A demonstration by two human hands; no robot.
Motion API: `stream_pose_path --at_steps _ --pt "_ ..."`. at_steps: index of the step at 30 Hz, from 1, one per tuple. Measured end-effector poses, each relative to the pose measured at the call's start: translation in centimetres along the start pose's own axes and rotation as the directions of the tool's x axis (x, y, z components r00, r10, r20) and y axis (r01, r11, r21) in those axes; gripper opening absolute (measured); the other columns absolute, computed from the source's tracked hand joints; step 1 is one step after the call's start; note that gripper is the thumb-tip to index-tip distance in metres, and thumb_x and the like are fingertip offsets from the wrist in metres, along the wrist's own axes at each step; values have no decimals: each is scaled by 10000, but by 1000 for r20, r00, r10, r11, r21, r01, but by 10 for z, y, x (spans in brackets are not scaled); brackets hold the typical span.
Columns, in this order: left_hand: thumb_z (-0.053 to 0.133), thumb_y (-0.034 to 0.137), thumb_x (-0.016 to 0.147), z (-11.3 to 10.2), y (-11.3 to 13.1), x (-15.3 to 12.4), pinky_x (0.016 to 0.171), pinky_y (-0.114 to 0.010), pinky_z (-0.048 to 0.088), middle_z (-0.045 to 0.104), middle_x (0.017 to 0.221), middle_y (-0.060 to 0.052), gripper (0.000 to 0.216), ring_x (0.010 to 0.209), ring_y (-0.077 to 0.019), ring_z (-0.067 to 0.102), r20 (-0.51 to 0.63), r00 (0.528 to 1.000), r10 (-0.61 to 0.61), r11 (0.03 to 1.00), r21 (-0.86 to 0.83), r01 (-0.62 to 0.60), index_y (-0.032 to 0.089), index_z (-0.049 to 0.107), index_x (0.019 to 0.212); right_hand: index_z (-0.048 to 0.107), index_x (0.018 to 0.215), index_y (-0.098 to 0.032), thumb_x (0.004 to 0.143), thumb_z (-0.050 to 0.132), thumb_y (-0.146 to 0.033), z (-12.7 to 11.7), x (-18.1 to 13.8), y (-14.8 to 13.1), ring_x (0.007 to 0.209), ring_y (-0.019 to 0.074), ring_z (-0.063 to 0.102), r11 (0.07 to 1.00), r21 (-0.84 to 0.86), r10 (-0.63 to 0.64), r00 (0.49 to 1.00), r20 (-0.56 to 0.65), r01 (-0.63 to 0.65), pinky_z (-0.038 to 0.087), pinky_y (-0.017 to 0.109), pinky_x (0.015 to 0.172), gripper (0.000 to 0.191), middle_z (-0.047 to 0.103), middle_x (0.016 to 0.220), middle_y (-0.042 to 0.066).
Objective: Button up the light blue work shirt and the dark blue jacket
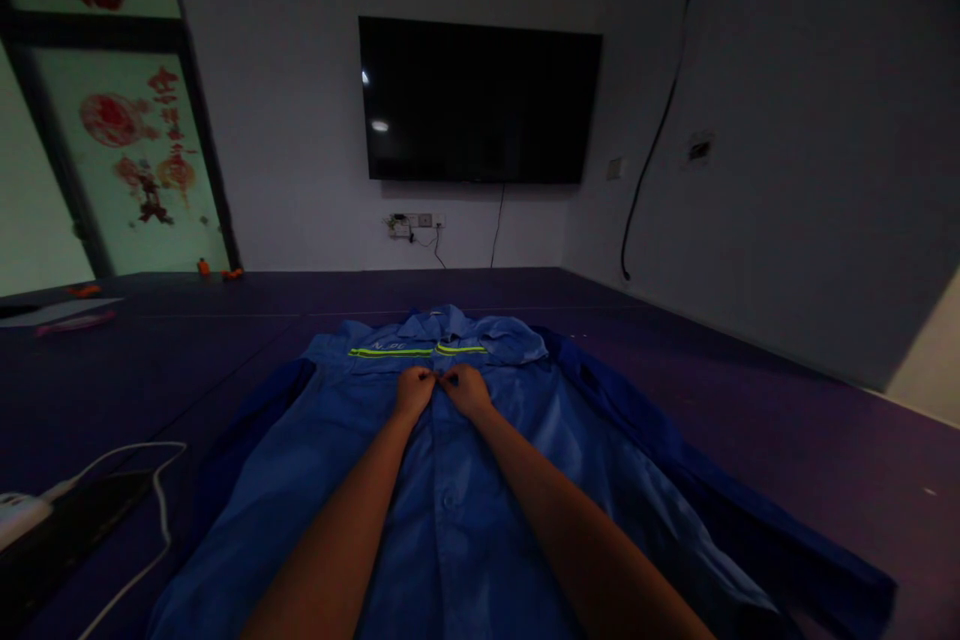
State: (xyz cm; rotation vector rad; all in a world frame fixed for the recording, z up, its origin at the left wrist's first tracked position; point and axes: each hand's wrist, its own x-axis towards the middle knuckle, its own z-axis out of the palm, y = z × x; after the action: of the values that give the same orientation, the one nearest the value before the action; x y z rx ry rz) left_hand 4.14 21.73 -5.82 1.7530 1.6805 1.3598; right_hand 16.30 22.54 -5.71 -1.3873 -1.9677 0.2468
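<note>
Left hand (415, 392) and right hand (466, 390) meet, in the head view, at the front placket (439, 445) of the blue shirt (480, 540), each with thumb and fingers pinching its cloth just below the yellow-green stripes (390, 353), though whether they grip anything besides cloth cannot be told. That shirt lies spread face up on the purple surface (750, 370), its collar (429, 325) at the far end and dark blue sleeves (750, 500) to either side. Beyond the shirt a dark television (480, 100) hangs on the wall (270, 100), and left of the shirt lie a white cable (161, 500) and a black flat object (82, 525).
</note>
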Motion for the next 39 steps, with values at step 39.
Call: stream_pose_path --at_steps 39 --pt "488 203 695 2 -1 2 532 -204 328 593 561 -17 196 582 -130 533 10 1000 21 999 28 -21 138 602 549 688 774 -167 718 595 -221 0 -2 0 814 165 624 1000 -27 -11 1000 -8 11 429 203 742 121 687 849 59"
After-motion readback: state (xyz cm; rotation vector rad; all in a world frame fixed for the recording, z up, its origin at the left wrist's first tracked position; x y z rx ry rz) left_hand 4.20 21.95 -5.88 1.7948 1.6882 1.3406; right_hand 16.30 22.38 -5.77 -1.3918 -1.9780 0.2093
